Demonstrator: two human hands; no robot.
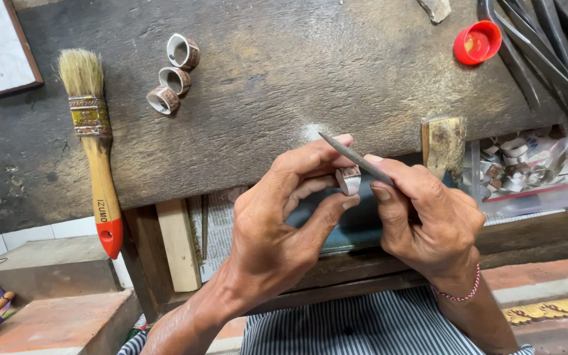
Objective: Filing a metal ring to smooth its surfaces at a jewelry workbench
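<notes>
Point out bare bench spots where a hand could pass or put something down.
The dark wooden benchtop is bare in its middle, between the three patterned metal rings and the red plastic cap. Another free strip lies between the wooden-handled paintbrush and those rings. The right end is crowded: dark metal tools lie above a clear bag of ring blanks.

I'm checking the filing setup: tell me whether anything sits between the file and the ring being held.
Nothing visible does. The left hand pinches the ring at its fingertips, and the file in the right hand lies directly against its top edge.

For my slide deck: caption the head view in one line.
Left hand holds a small ring while right hand works it with a thin file at a wooden bench.
</notes>
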